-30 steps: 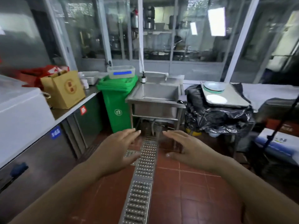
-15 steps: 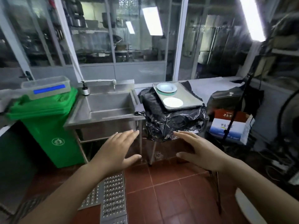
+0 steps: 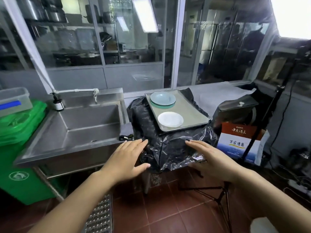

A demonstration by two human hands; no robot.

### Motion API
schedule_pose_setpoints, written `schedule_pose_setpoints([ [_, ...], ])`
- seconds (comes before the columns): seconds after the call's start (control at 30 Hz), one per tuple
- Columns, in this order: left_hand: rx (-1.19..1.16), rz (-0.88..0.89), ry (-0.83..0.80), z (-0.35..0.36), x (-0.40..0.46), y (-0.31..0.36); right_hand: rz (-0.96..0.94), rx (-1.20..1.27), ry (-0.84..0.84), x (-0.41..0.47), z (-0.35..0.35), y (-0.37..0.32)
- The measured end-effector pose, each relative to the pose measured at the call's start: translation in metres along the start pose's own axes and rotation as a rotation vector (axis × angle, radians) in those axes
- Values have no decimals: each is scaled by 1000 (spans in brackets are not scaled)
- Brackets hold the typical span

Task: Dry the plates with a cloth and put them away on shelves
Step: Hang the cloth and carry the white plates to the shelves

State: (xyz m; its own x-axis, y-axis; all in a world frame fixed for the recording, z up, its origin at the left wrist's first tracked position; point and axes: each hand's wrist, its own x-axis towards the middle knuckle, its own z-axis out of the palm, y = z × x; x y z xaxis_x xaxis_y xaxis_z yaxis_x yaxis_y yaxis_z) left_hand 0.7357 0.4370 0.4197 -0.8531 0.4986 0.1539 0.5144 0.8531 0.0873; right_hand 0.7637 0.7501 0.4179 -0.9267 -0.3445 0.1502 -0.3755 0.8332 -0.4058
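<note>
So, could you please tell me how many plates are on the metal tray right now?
At least 2, possibly 3. A pale blue-green stack of two or so plates sits at the far end of the metal tray. The white round thing at the near end could be a plate or a cloth.

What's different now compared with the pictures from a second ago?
The view swung right and closer: the metal tray on the black plastic now sits ahead, past the sink. The left hand and right hand remain open, holding nothing. The light blue plates and white plate lie untouched.
</note>
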Motion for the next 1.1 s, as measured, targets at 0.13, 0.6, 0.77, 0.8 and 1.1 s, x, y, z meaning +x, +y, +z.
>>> schedule_pose_setpoints([
  [0.13, -23, -17, -28, 13, 66, -16, 19, -3, -5, 56, -4, 48],
  [0.6, -48, -4, -188, 100, 279, -108, 204, -5, -46, 227, 35, 190],
  [0.77, -38, 62, -274, 125, 360, -143, 319, -10, -70, 277, 35, 232],
  [0.8, -34, 73, -290, 129, 375, -147, 337, -14, -76, 286, 35, 241],
  [1.1, -7, 99, -457, 189, 484, -165, 448, 8, -196, 349, 45, 314],
])
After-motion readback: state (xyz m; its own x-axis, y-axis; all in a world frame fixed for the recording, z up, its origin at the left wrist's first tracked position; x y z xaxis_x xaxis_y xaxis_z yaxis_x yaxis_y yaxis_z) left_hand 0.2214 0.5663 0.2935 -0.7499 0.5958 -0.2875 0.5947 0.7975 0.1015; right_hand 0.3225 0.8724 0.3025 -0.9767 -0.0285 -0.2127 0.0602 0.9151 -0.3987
